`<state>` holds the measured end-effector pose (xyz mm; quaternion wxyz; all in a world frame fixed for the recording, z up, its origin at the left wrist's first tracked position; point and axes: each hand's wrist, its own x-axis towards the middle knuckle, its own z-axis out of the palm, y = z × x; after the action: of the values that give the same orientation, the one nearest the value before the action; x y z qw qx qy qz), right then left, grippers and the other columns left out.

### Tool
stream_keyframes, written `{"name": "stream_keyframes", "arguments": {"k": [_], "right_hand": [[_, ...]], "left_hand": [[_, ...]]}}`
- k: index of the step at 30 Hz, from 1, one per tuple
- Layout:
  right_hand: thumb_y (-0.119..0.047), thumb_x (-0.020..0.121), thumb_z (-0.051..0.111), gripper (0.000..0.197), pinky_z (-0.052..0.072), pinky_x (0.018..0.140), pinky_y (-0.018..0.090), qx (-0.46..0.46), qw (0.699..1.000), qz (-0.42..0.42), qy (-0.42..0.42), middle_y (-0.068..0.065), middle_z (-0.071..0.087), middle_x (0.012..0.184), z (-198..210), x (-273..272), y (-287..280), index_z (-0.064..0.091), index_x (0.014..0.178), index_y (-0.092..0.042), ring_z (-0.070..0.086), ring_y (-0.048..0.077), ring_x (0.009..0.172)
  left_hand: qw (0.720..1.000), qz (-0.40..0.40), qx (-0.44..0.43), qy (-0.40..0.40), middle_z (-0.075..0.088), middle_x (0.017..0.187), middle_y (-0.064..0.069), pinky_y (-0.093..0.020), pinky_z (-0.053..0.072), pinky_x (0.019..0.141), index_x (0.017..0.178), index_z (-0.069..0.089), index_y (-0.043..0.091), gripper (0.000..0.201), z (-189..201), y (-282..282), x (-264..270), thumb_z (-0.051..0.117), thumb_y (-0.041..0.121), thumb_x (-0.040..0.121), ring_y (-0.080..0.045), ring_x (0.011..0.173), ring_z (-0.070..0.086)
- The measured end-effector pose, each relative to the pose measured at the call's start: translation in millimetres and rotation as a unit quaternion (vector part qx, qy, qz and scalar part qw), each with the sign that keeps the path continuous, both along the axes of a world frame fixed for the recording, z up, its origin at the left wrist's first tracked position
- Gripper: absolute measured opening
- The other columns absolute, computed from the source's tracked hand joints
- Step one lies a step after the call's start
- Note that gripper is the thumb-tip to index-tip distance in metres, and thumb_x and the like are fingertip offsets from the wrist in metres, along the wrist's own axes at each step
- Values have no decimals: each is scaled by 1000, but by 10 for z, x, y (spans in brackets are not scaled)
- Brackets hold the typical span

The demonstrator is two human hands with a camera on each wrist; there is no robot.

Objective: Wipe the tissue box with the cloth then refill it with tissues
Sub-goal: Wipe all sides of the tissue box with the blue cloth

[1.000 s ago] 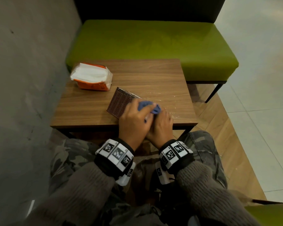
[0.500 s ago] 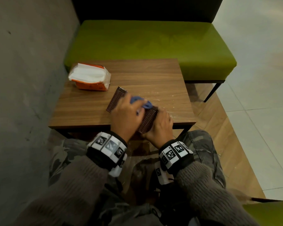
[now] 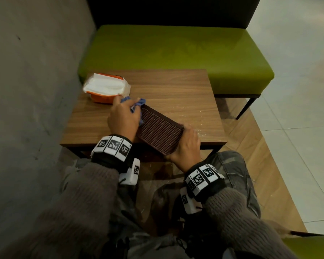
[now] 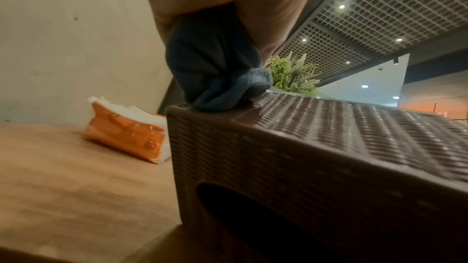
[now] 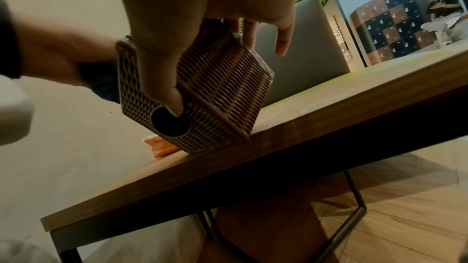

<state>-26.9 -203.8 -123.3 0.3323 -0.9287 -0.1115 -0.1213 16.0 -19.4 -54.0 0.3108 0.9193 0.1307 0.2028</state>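
A brown woven tissue box lies tilted on its edge at the front of the wooden table. My left hand grips a bunched blue cloth and presses it on the box's far left corner; the left wrist view shows the cloth sitting on the box. My right hand holds the box's near end, thumb beside a round hole and fingers over the top side of the box. An orange pack of white tissues lies at the table's back left.
A grey wall runs along the left of the table. A green bench with a dark backrest stands behind it. White specks dot the table's right part. Wood and tile floor lies to the right, my knees below the front edge.
My left hand has slid the cloth along the box from its near right end to its far left corner. The right hand has kept its hold on the near end.
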Motion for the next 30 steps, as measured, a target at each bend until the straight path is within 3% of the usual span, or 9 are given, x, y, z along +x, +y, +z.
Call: {"name": "stream_keyframes", "arguments": {"k": [5,9,11,16,18,21,26,27,30], "right_hand": [[-38,50,89,105,40,99,52,8,1000,-10,7,15,49,126,-26,0,-40,37,134,-3,48,33,120],[-38,50,89,105,40,99,52,-3,1000,-5,2,13,48,126,-29,-6,-52,35,134,-7,47,30,120],[-40,51,89,103,41,98,52,-6,1000,-5,0,12,48,125,-37,-16,-51,35,133,-8,48,29,118],[-41,52,88,105,40,100,54,-14,1000,-10,13,15,48,127,-28,18,-42,37,135,-2,47,32,121],[-40,52,88,104,40,99,55,-14,1000,-8,10,15,48,127,-20,12,-24,37,135,-2,46,34,121],[-38,52,88,104,39,101,58,-7,1000,-9,12,17,48,128,-14,2,8,37,135,-1,46,37,123],[-41,50,89,106,44,94,53,-8,999,-25,19,17,52,122,-31,26,0,28,132,-9,51,37,116],[-40,50,89,107,44,95,53,-9,999,-23,21,17,51,123,-26,26,-10,29,132,-9,51,36,116],[-34,50,89,107,38,101,55,-6,999,-14,30,17,48,128,3,20,-6,35,136,0,45,35,122]], "left_hand": [[981,-142,128,-24,56,105,-10,-36,47,65,113,66,26,30,-33,-192,-247,61,20,84,-27,92,56],[999,-30,33,14,54,118,-11,-39,47,76,113,67,27,29,-46,95,66,56,23,86,-31,104,55],[1000,-15,17,18,54,119,-12,-39,47,77,113,67,26,28,-65,148,84,56,23,86,-32,105,55],[981,-157,106,-43,58,104,-9,-30,44,62,113,67,24,31,-132,-136,-349,62,18,83,-25,88,58],[992,-109,58,-38,58,106,-10,-34,48,65,114,67,25,31,-144,-67,-273,61,18,84,-27,89,60],[1000,-8,-19,-5,56,113,-11,-33,44,70,116,65,25,31,-131,-23,-162,57,21,87,-29,97,58],[972,-211,90,-48,59,100,-8,-32,49,69,113,67,22,34,-213,-408,-603,65,13,80,-24,88,58],[976,-200,74,-44,59,100,-8,-33,49,69,113,67,22,33,-204,-375,-558,64,14,81,-24,87,58],[999,-48,-7,-2,58,108,-9,-35,48,71,117,65,27,31,-124,-219,-246,59,23,86,-27,94,58]]}}
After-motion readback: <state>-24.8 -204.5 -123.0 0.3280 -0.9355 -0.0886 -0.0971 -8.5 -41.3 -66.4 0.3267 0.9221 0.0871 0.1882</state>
